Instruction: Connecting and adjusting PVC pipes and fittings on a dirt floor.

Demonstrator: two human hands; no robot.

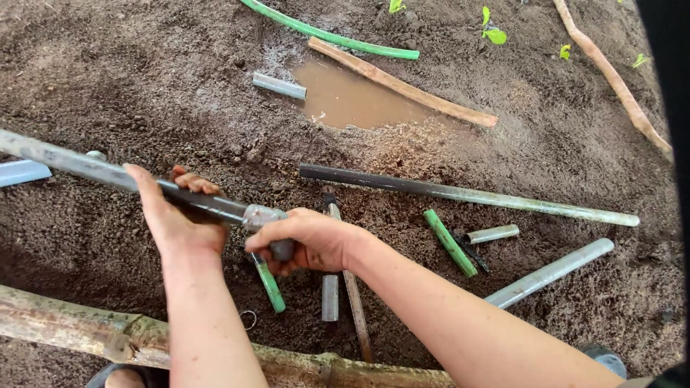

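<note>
My left hand [176,215] grips a long grey pipe [79,167] that runs from the left edge toward the middle, its near end dark and wet. My right hand [313,241] closes around a grey fitting [269,224] on that pipe's end. Just below the hands, a short green tube [270,284] and a short grey pipe piece [330,297] lie on the dark soil.
A long dark-to-grey pipe [467,194] lies across the middle. Another green tube [449,243], small grey pieces [494,233] and a grey pipe [550,273] sit at right. A muddy puddle [352,97], wooden stick [402,85] and green hose [330,34] lie beyond. A bamboo pole [86,332] crosses the foreground.
</note>
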